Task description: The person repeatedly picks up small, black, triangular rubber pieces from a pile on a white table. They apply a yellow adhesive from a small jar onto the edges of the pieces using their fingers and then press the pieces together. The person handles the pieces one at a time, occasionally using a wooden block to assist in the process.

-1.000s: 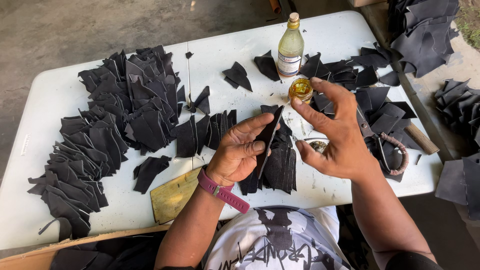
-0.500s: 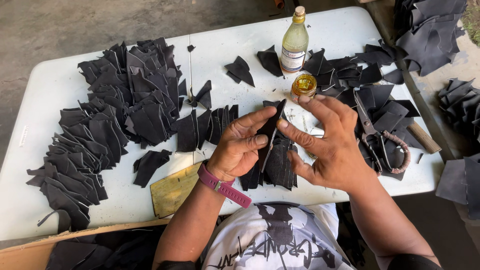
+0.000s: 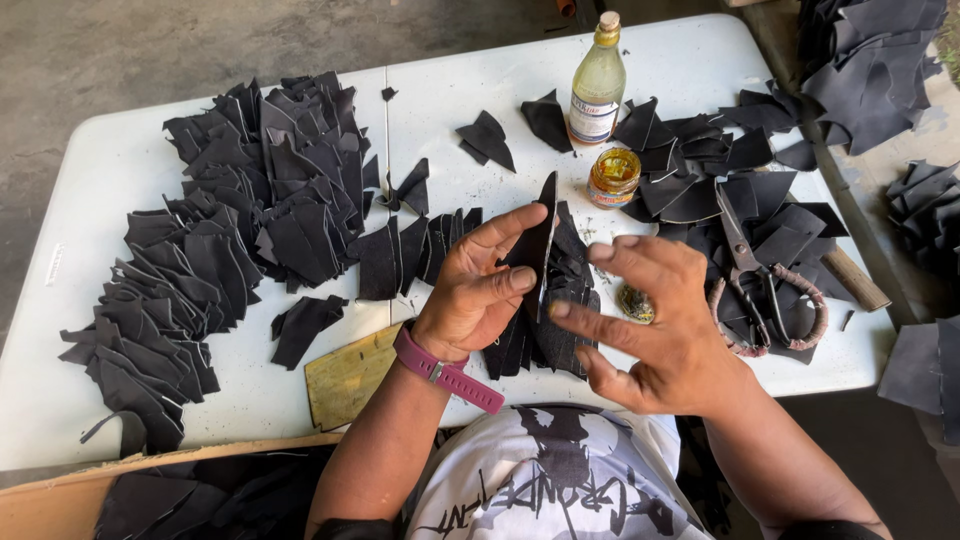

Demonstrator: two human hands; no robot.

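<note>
A white plastic folding surface point(image 3: 130, 160) stands outdoors on grey concrete ground point(image 3: 120, 50), with a seam running down its middle. A large heap of black, pointed cut pieces of leather-like sheet point(image 3: 230, 230) covers its left half, and a second spread of the same black pieces point(image 3: 720, 170) lies at the right. More black sheets are stacked on a separate stand beyond the right edge point(image 3: 870, 60).

Near the far edge stands a tall clear bottle of pale yellow liquid point(image 3: 597, 85) with a cream cap and a white label with a red band around its lower part. Just in front of it sits a small round open jar of amber glue-like stuff point(image 3: 613, 177). A pair of dark metal scissors with cord-wrapped handles point(image 3: 765, 290) rests on the right-hand pieces. A flat yellowish wooden board point(image 3: 350, 375) lies at the near edge.

The left hand point(image 3: 480, 290), a magenta band on its wrist, pinches a narrow black pointed strip point(image 3: 535, 240) upright between thumb and fingers, above a small stack of black pieces. The right hand point(image 3: 650, 320) is spread wide and holds nothing, its forefinger tip just beside the strip's lower edge.
</note>
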